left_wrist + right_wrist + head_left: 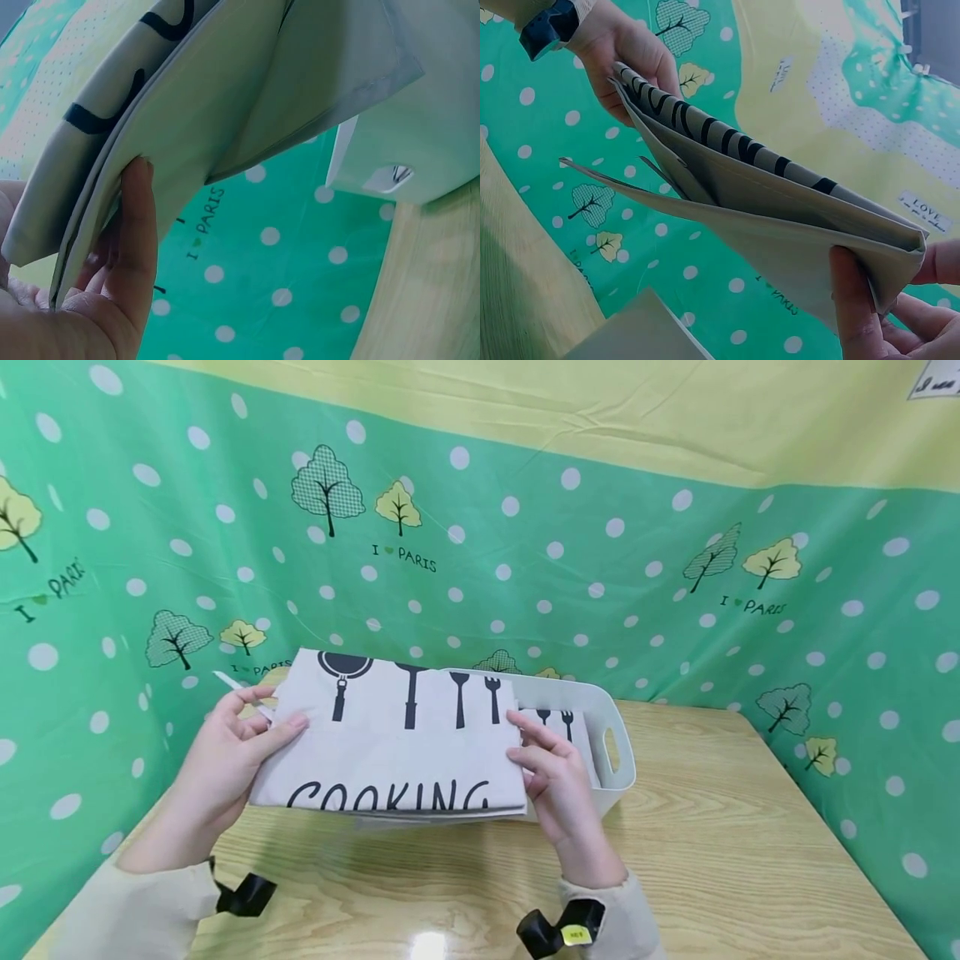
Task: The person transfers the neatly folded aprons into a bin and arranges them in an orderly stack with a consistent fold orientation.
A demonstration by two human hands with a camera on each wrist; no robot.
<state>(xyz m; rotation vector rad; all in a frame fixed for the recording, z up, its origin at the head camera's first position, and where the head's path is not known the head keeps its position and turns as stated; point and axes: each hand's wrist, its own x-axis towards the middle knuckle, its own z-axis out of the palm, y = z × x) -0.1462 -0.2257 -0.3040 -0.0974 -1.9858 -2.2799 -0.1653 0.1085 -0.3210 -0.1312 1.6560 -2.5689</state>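
**A:** What is the left hand [225, 760] doing, at the centre-left of the head view?

**B:** It pinches the left edge of a folded cloth [390, 743], thumb on top and fingers underneath. The left wrist view shows a finger [135, 225] pressed up against the underside of the layers.

**A:** And where is the cloth?

**B:** In the middle of the frame, held flat in the air between both hands, above the wooden table [750, 843] and in front of a white basket [618, 760]. It carries black kitchen-tool prints and the word COOKING.

**A:** How would it handle?

**B:** Soft and light, I'd judge. It is thin fabric folded into several layers, and from the right wrist view those layers gape apart along the open side. It would sag or unfold if held at one point, so the two opposite edges, all layers pinched together, look like the sound places to hold. Nothing fragile or slippery about it.

**A:** The right hand [558, 785]?

**B:** Just right of centre, clamped on the cloth's right edge the same way, fingers on top, thumb below.

**A:** Counts?

**B:** Two hands, one cloth held up, one basket. A second cloth [558, 727] with fork prints seems to lie inside the basket; how many more are under it I cannot tell.
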